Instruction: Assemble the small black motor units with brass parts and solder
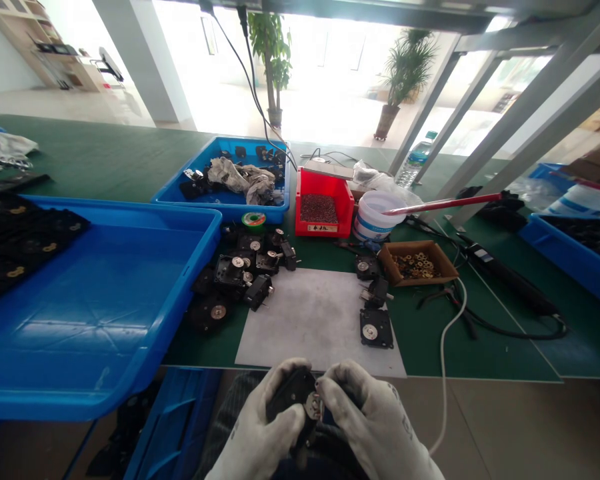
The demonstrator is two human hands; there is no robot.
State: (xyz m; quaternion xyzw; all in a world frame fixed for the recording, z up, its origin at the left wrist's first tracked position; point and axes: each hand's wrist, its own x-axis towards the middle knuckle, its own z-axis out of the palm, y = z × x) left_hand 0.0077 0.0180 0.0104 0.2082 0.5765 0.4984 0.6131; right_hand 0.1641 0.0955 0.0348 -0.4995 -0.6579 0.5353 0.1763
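Both my hands wear pale work gloves and meet just past the table's front edge. My left hand point(265, 427) is closed around a black plastic mechanism point(291, 393) with a round silver hub, its thumb lying beside the hub. At the right side of that hub, my right hand point(373, 420) has its fingertips pinched together; whatever they grip is too small or hidden to make out. Beyond my hands lies a white paper sheet point(310, 320). Similar black mechanisms point(230, 270) are piled at its left, and several more, including one flat mechanism point(376, 328), line its right edge.
A large blue tray point(105, 280) fills the left, holding black parts. Farther back are another blue tray point(220, 207), a solder reel point(253, 220), a red bin point(325, 230) of small pieces and a white tub point(375, 217). A cardboard box point(420, 277) holds brass-coloured parts near cables.
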